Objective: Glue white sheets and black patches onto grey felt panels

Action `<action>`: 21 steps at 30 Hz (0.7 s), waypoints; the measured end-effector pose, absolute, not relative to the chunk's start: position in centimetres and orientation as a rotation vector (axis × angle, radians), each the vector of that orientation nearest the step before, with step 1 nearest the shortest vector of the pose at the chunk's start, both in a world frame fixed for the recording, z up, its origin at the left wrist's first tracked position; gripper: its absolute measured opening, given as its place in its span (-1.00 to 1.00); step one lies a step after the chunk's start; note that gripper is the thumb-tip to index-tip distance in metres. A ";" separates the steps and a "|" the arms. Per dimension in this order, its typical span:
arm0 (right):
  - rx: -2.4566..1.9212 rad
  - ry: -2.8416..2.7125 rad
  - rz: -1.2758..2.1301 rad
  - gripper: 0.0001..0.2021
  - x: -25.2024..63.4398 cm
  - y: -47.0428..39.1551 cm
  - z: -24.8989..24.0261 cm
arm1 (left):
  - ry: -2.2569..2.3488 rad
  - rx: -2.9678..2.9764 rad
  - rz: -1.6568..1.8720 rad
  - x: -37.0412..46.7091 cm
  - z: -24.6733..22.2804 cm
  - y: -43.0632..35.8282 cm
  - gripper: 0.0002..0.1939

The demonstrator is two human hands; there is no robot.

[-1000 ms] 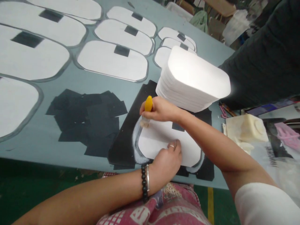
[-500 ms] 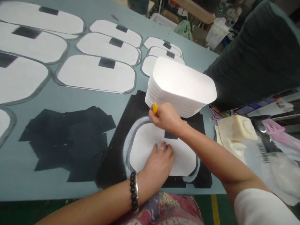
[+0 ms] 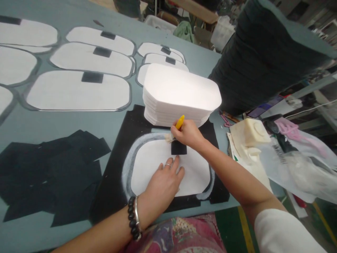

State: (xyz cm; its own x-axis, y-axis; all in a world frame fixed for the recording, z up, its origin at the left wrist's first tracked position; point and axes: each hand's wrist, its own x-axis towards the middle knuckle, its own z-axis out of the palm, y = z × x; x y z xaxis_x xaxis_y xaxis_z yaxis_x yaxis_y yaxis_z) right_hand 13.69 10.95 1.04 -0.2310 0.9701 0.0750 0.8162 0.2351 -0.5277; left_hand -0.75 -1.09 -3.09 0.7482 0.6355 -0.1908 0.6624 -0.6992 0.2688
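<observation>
My right hand (image 3: 188, 133) is closed round a brush with a yellow handle (image 3: 180, 122). The pale bristles touch the top edge of a white rounded panel (image 3: 147, 165), beside a small black patch (image 3: 179, 148). With fingers spread, my left hand (image 3: 164, 177) lies flat on that panel, its fingertips just below the patch. Under the panel is a black sheet (image 3: 113, 175) with a whitish smear round the panel's outline. Right behind my right hand stands a tall stack of white panels (image 3: 181, 88).
Rows of white panels (image 3: 79, 91) with black patches lie at the left and back. Black pieces (image 3: 52, 175) are heaped on the left. A tall dark stack (image 3: 252, 59) rises at the back right, near a cream container (image 3: 254, 131) and plastic bags (image 3: 302, 172).
The view has shifted, so the table things appear further left. The brush has moved right along the panel's top edge to the black patch, and its bristles now show. My left fingers are more spread.
</observation>
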 end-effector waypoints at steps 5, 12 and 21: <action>-1.543 -1.991 0.619 -0.79 16.4 9.7 0.0 | 1.024 2.663 -0.119 -0.6 -3.1 -0.9 -0.44; -1.637 -1.708 0.601 -0.69 22.6 7.6 -0.7 | 1.013 2.688 -0.146 -0.5 -3.2 -0.8 -0.50; -1.648 -2.251 0.377 -0.76 10.6 9.2 0.1 | 1.034 2.733 -0.089 -0.5 -3.2 -0.9 -0.50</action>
State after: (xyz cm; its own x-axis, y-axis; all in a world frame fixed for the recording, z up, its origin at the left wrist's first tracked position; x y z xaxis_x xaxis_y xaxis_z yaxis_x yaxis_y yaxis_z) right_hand 10.64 9.17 0.13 -0.2801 0.9544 0.1036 0.8685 0.2979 -0.3961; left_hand -0.50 -0.91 -3.19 0.7507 0.6471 -0.1328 0.6603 -0.7289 0.1809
